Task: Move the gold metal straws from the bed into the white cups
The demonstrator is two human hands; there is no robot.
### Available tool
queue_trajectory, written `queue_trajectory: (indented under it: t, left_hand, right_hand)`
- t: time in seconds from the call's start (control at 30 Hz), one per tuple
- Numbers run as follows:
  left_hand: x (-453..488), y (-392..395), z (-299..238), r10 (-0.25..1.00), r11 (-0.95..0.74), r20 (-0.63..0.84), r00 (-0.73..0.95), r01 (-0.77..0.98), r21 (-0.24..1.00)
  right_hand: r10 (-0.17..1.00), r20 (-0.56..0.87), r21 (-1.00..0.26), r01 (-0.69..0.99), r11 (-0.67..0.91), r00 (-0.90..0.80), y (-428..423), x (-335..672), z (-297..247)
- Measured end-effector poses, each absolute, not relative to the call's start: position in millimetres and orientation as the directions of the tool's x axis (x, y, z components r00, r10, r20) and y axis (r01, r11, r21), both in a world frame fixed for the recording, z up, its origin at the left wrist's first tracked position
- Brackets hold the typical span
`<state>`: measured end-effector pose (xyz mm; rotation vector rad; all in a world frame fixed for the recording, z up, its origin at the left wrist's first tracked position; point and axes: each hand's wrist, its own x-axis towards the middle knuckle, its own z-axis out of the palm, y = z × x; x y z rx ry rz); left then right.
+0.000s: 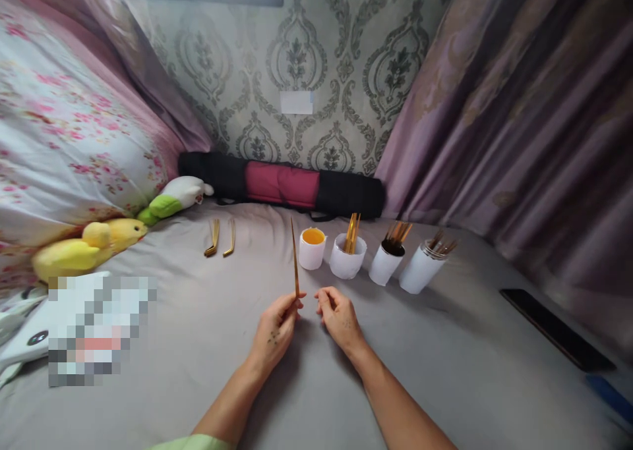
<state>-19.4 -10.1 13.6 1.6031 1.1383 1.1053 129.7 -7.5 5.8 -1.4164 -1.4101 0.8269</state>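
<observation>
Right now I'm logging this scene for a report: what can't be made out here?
Head view, lower left: pixelated patch hides what lies there.
Head view: right hand is curled, hiding whether its grip holds anything.
Head view, right edge: blue thing cut off by the frame.
Head view: sticks in the cups too small to identify.

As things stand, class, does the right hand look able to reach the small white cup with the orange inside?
Probably yes: the right hand sits just short of the small white cup, with only bare grey sheet between; the left hand's thin stick stands aside.
</observation>
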Motion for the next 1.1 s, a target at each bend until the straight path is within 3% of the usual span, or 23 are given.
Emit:
queue_trajectory:
  t: [0.27,0.6,1.1]
  left_hand:
    - [-20.1,-10.2,10.8,0.915,-0.377,0.279,0.289,0.377,0.846]
    - [-20.4,-10.9,4.6,0.883,-0.459,0.321,0.341,0.497,0.736]
    - [-19.9,-12.9,4.6,0.822,-0.562,0.399,0.406,0.689,0.457]
  right_hand:
    - [0.971,0.201,-0.953,0.254,0.164,0.127,-10.1,129.1,9.6]
    - [0.968,0.21,-0.96,0.216,0.178,0.137,-11.0,129.5,9.7]
    - [0.971,0.209,-0.973,0.123,0.195,0.116,-12.7,130.4,9.8]
